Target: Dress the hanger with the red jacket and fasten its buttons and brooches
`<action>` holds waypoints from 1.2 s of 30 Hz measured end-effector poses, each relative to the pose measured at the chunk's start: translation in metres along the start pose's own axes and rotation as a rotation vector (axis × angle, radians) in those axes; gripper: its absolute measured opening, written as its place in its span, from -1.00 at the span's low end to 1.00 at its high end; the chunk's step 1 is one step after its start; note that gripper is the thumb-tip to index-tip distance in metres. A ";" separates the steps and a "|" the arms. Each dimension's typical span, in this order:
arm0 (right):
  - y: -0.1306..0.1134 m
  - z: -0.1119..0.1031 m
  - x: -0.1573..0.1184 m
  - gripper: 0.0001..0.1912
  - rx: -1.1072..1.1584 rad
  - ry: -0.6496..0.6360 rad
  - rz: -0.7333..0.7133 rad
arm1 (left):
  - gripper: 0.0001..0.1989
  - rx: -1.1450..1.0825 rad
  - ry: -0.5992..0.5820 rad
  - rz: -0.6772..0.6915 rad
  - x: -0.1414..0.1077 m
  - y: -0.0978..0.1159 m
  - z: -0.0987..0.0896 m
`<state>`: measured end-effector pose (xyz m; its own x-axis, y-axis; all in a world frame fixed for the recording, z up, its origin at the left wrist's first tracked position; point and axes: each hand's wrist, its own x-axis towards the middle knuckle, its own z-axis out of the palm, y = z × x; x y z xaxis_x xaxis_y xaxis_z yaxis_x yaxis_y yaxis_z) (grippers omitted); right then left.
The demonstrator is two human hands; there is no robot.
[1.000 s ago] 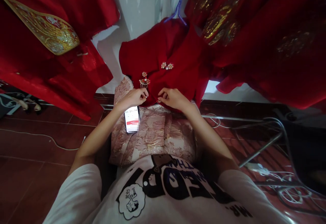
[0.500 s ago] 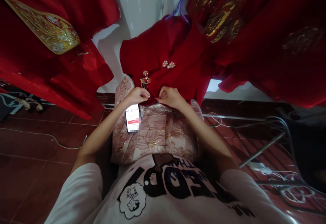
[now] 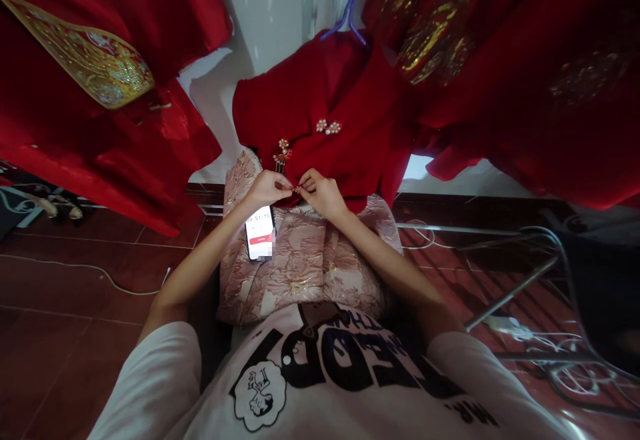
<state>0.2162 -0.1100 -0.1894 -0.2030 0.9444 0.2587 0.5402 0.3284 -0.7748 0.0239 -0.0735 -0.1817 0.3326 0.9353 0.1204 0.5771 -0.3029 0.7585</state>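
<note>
A red garment (image 3: pixel 350 153) hangs from a purple hanger (image 3: pixel 349 17), its lower part resting over pink brocade fabric (image 3: pixel 300 267) on my lap. Beaded flower ornaments (image 3: pixel 328 127) decorate its front, and a tasselled one (image 3: pixel 283 152) sits lower left. My left hand (image 3: pixel 273 187) is closed in a pinch at the garment's lower edge. Beside it, fingertips nearly touching, my right hand (image 3: pixel 320 193) pinches too. Whatever lies between the fingertips is too small to name. A lit phone (image 3: pixel 260 233) lies on the brocade below my left hand.
Red garments with gold embroidery hang at the left (image 3: pixel 100 67) and right (image 3: pixel 500 93). A metal-framed chair (image 3: pixel 560 253) and white cables (image 3: pixel 575 367) are at the lower right. Another cable (image 3: pixel 110 280) crosses the tiled floor at left.
My right hand has moved left and slightly up, so its fingertips now meet those of my left hand. My left hand has hardly moved.
</note>
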 end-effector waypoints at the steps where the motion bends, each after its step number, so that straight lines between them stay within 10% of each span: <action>1: 0.000 0.000 -0.001 -0.85 -0.009 -0.005 0.000 | -0.84 0.003 -0.001 0.013 0.000 0.000 -0.001; 14: -0.002 -0.001 0.000 -0.87 -0.087 -0.031 0.003 | -0.80 -0.055 -0.155 0.083 0.003 -0.018 -0.010; 22: -0.008 -0.064 0.008 -0.93 0.075 0.079 -0.118 | -0.63 0.525 -0.130 0.374 -0.007 -0.006 -0.014; 36: -0.014 -0.123 -0.002 -0.66 0.212 0.248 -0.159 | -0.82 0.409 -0.128 0.464 -0.007 -0.004 -0.009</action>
<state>0.3097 -0.1139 -0.1079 -0.0531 0.8657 0.4978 0.3310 0.4856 -0.8091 0.0126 -0.0774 -0.1796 0.6888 0.6680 0.2815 0.5810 -0.7410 0.3366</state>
